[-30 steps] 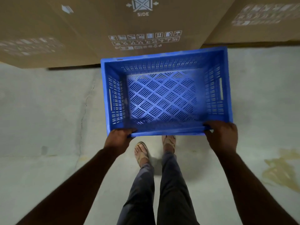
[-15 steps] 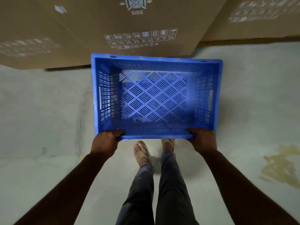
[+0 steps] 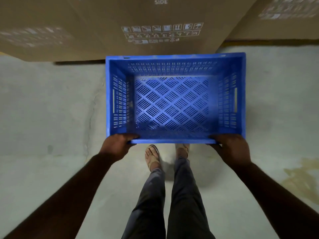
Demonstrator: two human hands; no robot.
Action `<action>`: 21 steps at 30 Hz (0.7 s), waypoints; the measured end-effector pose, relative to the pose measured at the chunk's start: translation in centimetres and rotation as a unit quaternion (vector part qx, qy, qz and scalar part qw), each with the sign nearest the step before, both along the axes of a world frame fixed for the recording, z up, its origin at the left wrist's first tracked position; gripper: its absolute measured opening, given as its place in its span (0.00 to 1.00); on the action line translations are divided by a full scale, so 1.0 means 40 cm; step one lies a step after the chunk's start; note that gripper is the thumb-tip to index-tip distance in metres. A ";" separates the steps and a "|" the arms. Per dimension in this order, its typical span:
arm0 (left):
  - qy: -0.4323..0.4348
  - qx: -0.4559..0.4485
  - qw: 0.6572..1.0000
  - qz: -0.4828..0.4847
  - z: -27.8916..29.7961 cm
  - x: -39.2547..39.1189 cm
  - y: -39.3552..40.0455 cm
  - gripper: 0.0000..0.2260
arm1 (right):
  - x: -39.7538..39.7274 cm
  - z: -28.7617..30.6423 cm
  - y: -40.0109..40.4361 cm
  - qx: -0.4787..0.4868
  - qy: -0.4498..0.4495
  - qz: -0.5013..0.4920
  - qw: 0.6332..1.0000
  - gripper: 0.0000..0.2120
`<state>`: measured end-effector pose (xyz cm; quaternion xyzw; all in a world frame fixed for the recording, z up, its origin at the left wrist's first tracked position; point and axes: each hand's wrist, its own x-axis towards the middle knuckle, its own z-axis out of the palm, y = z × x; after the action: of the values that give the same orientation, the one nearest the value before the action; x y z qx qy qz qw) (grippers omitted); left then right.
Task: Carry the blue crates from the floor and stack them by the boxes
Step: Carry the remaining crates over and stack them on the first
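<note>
An empty blue slotted crate (image 3: 174,64) hangs level in front of me above the concrete floor. My left hand (image 3: 117,145) grips its near rim at the left corner, thumb over the edge. At the right corner of the same rim my right hand (image 3: 232,149) holds on in the same way. The crate's far rim sits close against the foot of a large brown cardboard box (image 3: 138,18) printed with SIDE and handling symbols. No other crate shows.
More cardboard boxes stand at the back left (image 3: 31,31) and back right (image 3: 284,16). My feet in sandals (image 3: 152,157) are just behind the crate. A crack (image 3: 92,107) runs down the floor on the left, a yellowish stain (image 3: 302,180) lies on the right.
The crate has squared up from a tilted pose to level, and it now sits lower and closer to the middle box. Both hands have kept their grip on the near rim.
</note>
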<state>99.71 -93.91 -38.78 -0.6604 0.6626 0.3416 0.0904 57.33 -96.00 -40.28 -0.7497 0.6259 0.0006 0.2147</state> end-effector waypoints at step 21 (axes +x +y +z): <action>-0.012 -0.048 0.999 0.000 0.001 -0.016 -0.020 0.15 | 0.043 -0.030 0.021 0.057 0.036 -0.051 0.996 0.17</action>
<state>99.06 -94.72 -38.73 -0.6678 0.6774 0.3012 0.0663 59.05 -95.14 -41.49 -0.7029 0.6696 0.0526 0.2343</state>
